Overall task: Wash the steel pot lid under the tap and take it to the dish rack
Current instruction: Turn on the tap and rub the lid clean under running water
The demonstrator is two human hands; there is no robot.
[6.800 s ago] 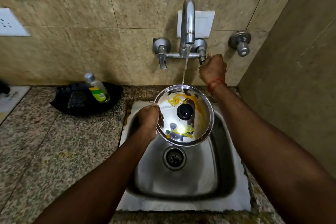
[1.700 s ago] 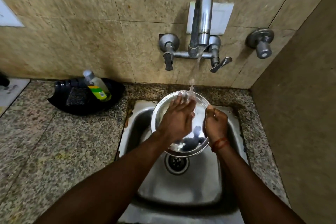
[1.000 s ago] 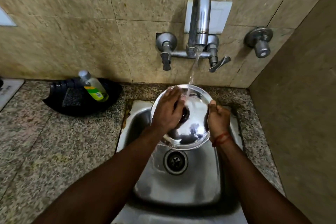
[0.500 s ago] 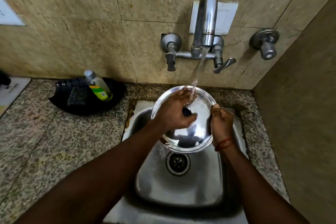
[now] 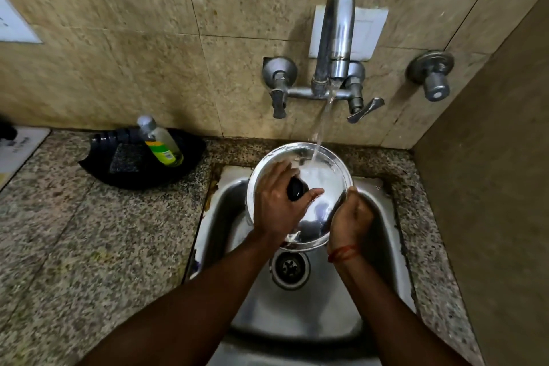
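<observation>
Gripping steel lid (image 5: 323, 175) rim, right hand (image 5: 350, 217); left hand (image 5: 276, 205) flat on it; bottle (image 5: 159, 141) label illegible

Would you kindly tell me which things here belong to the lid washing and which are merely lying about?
In use: steel pot lid, tap, sink, left hand, right hand.
Lying about: green-labelled bottle, black tray, separate wall valve.
</observation>
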